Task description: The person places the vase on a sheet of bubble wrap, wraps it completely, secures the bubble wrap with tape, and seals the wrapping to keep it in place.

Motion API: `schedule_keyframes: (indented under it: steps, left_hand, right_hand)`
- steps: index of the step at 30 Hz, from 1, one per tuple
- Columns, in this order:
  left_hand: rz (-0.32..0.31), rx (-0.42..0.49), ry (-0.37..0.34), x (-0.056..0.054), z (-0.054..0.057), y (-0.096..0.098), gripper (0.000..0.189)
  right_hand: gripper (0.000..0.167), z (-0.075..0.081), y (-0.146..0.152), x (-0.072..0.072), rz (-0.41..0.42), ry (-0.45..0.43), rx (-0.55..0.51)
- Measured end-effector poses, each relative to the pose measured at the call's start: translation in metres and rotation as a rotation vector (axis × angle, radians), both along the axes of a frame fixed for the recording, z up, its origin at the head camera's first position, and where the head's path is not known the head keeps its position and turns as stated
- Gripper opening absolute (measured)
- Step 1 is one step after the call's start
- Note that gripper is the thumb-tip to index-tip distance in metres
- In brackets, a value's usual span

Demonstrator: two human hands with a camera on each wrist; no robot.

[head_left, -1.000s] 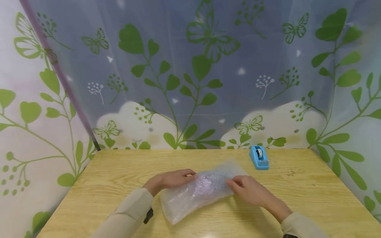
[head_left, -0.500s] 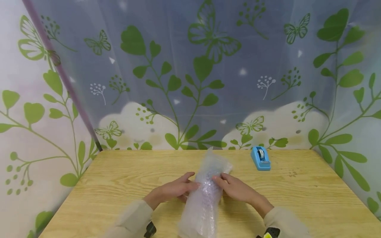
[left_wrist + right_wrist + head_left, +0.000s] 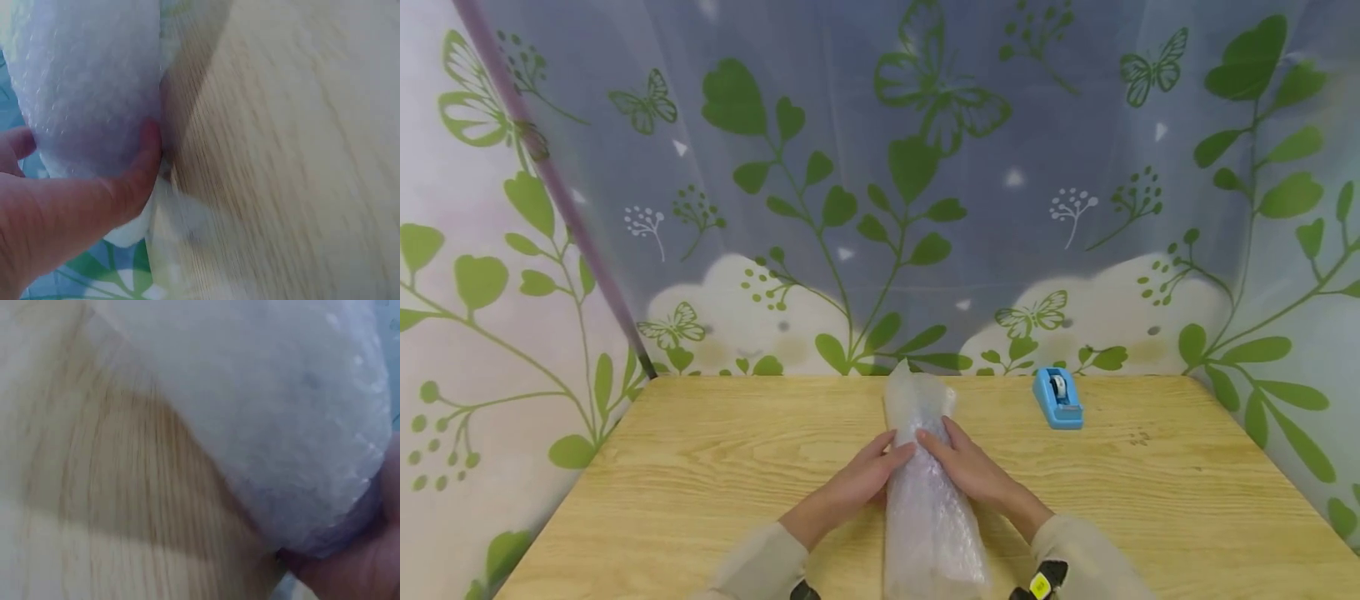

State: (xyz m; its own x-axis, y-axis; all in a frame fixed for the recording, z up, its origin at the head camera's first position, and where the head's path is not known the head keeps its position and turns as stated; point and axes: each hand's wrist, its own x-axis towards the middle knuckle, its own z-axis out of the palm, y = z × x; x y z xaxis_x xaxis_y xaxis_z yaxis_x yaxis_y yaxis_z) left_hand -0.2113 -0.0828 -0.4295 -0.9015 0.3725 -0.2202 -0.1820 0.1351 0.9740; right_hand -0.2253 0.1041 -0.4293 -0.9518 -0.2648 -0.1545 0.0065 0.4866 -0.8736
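A long bundle of clear bubble wrap [image 3: 931,533] lies lengthwise on the wooden table [image 3: 715,467], its far end loose and pointed. Something inside gives a faint bluish tint, but its kind is hidden by the wrap. My left hand [image 3: 859,482] grips the bundle from the left, thumb on top. From the right side my right hand [image 3: 973,468] holds it at about the same height, thumb also over the top. In the left wrist view, the thumb and a fingertip lie either side of the bubble wrap [image 3: 87,81]. The right wrist view shows the hand [image 3: 369,556] tucked against the bundle's edge.
A blue tape dispenser [image 3: 1058,400] with a roll of tape stands at the back right of the table. Behind the table hangs a curtain [image 3: 820,167] printed with leaves and butterflies, and patterned cloth encloses both sides.
The bundle has turned from a slant to nearly straight away from me. Both hands have moved closer together around it, the right one shifting left.
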Motion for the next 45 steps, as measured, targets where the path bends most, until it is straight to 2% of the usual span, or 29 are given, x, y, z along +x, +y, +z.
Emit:
schedule_keyframes:
  steps: [4, 9, 14, 19, 24, 30, 36, 40, 45]
  left_hand:
    - [0.067, 0.0, 0.026, -0.006, -0.001, 0.011, 0.081]
    - [0.123, -0.009, 0.067, -0.014, -0.003, 0.025, 0.081]
    - [0.143, -0.027, 0.094, -0.023, -0.007, 0.035, 0.082]
    - [0.164, -0.044, 0.126, -0.034, -0.012, 0.039, 0.08]
    - [0.167, -0.01, 0.127, -0.042, -0.018, 0.037, 0.079]
    - [0.179, 0.028, 0.134, -0.045, -0.018, 0.037, 0.077]
    - [0.198, 0.057, 0.12, -0.045, -0.02, 0.04, 0.077]
    - [0.21, 0.067, 0.099, -0.044, -0.023, 0.039, 0.074]
    - [0.201, 0.063, 0.11, -0.043, -0.022, 0.038, 0.076]
  right_hand:
    - [0.09, -0.008, 0.005, -0.009, -0.018, 0.022, -0.028]
    - [0.081, -0.018, 0.013, -0.022, 0.036, 0.042, -0.1]
    - [0.075, -0.019, 0.017, -0.031, 0.037, 0.045, -0.165]
    - [0.078, -0.017, 0.018, -0.042, 0.031, 0.039, -0.173]
    - [0.081, -0.019, 0.016, -0.051, 0.028, 0.032, -0.175]
    - [0.082, -0.023, 0.014, -0.057, 0.016, 0.026, -0.182]
    - [0.074, -0.027, 0.014, -0.057, 0.018, 0.018, -0.266]
    - [0.076, -0.028, 0.012, -0.054, 0.035, 0.004, -0.239]
    - [0.081, -0.027, 0.011, -0.053, 0.011, -0.014, -0.222]
